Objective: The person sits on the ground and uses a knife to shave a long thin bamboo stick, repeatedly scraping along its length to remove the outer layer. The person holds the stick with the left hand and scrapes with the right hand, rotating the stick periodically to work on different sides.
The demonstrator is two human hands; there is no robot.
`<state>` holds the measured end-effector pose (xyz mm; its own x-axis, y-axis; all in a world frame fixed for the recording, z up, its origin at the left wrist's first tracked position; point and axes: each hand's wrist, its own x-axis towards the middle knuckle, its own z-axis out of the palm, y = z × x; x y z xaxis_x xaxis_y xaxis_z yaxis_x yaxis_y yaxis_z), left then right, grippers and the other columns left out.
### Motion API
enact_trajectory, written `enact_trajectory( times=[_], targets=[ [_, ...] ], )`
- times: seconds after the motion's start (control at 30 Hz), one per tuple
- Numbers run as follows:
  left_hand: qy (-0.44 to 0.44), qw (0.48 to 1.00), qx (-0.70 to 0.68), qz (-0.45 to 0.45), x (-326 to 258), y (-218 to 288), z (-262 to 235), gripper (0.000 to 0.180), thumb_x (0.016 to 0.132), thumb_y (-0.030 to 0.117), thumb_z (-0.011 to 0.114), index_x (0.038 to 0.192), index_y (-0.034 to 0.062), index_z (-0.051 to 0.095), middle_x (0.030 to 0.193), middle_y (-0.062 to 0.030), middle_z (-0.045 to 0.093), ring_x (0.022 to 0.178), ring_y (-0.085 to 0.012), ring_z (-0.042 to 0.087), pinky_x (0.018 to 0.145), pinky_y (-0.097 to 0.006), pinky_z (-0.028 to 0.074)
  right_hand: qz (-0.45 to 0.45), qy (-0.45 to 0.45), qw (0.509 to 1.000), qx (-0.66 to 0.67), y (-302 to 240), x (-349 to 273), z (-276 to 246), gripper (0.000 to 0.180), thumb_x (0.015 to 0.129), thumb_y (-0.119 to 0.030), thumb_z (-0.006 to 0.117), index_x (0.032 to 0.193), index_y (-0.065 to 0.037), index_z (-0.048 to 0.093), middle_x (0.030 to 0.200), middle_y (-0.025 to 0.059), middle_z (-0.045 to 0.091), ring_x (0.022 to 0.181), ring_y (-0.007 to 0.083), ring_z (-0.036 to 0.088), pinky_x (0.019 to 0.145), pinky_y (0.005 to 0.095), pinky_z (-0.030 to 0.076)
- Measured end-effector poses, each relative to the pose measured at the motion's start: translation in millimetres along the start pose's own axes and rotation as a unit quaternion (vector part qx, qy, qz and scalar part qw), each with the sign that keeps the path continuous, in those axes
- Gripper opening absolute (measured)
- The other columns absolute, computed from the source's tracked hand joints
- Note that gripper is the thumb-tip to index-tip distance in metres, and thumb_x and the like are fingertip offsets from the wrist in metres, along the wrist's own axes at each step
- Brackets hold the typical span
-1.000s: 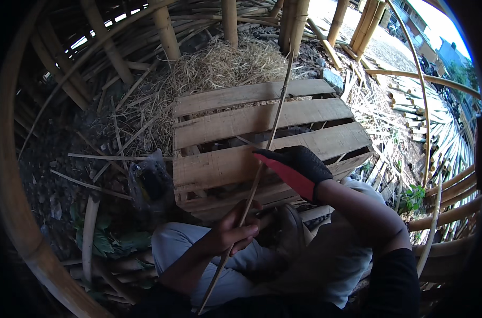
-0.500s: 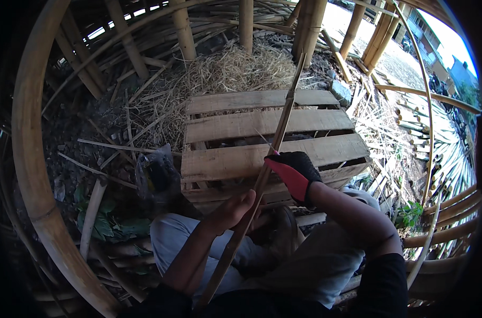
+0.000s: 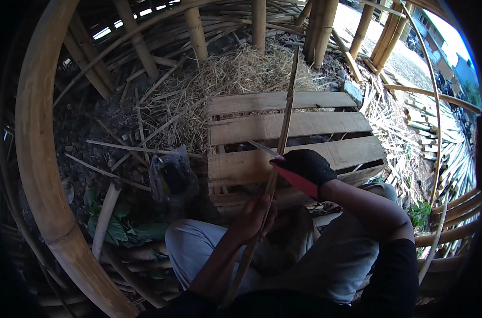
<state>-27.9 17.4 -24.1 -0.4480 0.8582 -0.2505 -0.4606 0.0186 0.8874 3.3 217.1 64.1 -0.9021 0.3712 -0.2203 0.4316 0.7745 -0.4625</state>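
A long split bamboo strip [image 3: 286, 117] slants from my lap up over the slatted wooden crate [image 3: 246, 167]. My bare left hand [image 3: 255, 217] is closed around the strip near the crate's front edge. Just above it, my right hand [image 3: 304, 170], in a black and red glove, is closed on a knife. The knife's thin, pale blade [image 3: 262, 149] points up and left across the strip, while the glove hides its handle. Whether the blade's edge bites into the bamboo cannot be made out.
Dry shavings [image 3: 241, 71] are heaped behind the crate. A clear plastic bag [image 3: 173, 175] with something dark inside lies left of it. A thick curved bamboo pole [image 3: 44, 175] rises close on my left. Cut bamboo poles [image 3: 448, 159] lie stacked outside at right.
The whole view has shifted, putting the crate farther right. My left hand's fingers now wrap round the strip, which stands slightly steeper. The blade shows more broadly beside it.
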Motion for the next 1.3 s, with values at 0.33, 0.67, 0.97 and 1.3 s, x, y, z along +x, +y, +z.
enact_trajectory(
  times=[0.33, 0.67, 0.97, 1.3],
  targets=[
    [-0.034, 0.990, -0.139, 0.005, -3, -4, -7, 0.033, 0.107, 0.043, 0.049, 0.107, 0.0099, 0.051, 0.066, 0.0024, 0.046, 0.039, -0.0051, 0.040, 0.031, -0.023, 0.029, -0.035, -0.022, 0.999, -0.021, -8, 0, 4, 0.059, 0.100, -0.060, 0.046, 0.100, -0.008, 0.073, 0.085, 0.0153, 0.072, 0.085, 0.0334, 0.071, 0.080, 0.0460, 0.053],
    [-0.071, 0.991, -0.110, 0.001, -13, 9, 7, 0.018, 0.106, 0.029, 0.051, 0.102, 0.0118, 0.049, 0.065, 0.0040, 0.041, 0.039, -0.0046, 0.036, 0.032, -0.023, 0.027, -0.214, 0.147, 0.962, -0.084, 41, -6, -3, 0.045, 0.102, -0.050, 0.050, 0.117, -0.014, 0.071, 0.105, 0.0129, 0.072, 0.098, 0.0342, 0.069, 0.086, 0.0455, 0.054],
    [-0.105, 0.981, -0.160, -0.043, -28, 3, 7, 0.013, 0.106, 0.023, 0.049, 0.111, 0.0109, 0.050, 0.064, 0.0047, 0.038, 0.040, -0.0047, 0.034, 0.034, -0.023, 0.028, -0.101, 0.116, 0.988, -0.019, 60, -6, -21, 0.031, 0.100, -0.038, 0.062, 0.115, -0.014, 0.074, 0.093, 0.0103, 0.073, 0.088, 0.0278, 0.070, 0.079, 0.0376, 0.055],
    [-0.081, 0.997, 0.001, 0.003, -19, -5, -8, 0.019, 0.105, 0.018, 0.053, 0.120, 0.0102, 0.044, 0.059, 0.0047, 0.041, 0.040, -0.0044, 0.040, 0.037, -0.023, 0.035, -0.319, 0.179, 0.930, -0.005, 36, 13, -42, 0.031, 0.096, -0.037, 0.069, 0.119, -0.015, 0.072, 0.106, 0.0076, 0.075, 0.084, 0.0268, 0.073, 0.080, 0.0345, 0.058]
  ],
)
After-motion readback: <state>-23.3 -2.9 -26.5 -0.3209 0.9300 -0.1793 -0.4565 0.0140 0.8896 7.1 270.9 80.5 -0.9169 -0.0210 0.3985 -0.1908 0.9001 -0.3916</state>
